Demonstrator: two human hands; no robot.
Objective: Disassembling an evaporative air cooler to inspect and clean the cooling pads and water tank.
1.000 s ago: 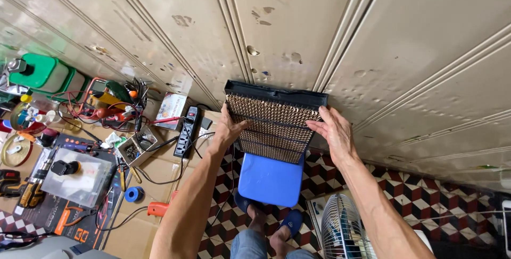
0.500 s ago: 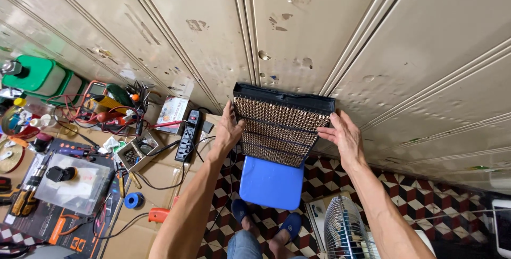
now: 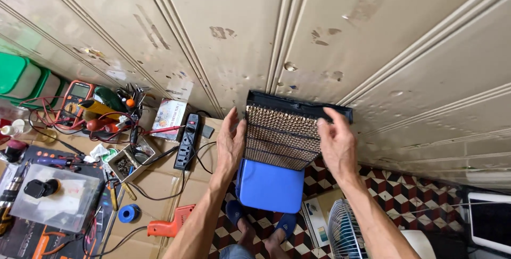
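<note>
1. The left hand (image 3: 230, 143) is pressing flat and open against the left edge of a honeycomb filter panel (image 3: 282, 141), fingers pointing up.
2. The right hand (image 3: 336, 144) is gripping the panel's right side, fingertips curling over its black top frame (image 3: 298, 105).
3. The panel, one in number, is standing upright between the two hands, leaning near the beige metal shutter (image 3: 255, 30) and sitting above a blue stool (image 3: 270, 185).
4. Below it, two feet in blue sandals (image 3: 234, 212) are resting on the checkered floor tiles (image 3: 426, 211).
5. Judging from the grip, the panel could be slipping leftward, since the left hand is only bracing it, not clasping; the soft honeycomb could also be getting crushed under pressing fingers.
6. To the right, one white fan grille (image 3: 346, 232) is lying close, so a dropped panel might be hitting it.
7. Further left, on the cardboard, one black power strip (image 3: 188, 142), one multimeter (image 3: 76, 95), one orange hot-glue gun (image 3: 169, 227) and one roll of blue tape (image 3: 128, 213) are lying among trailing cables.
</note>
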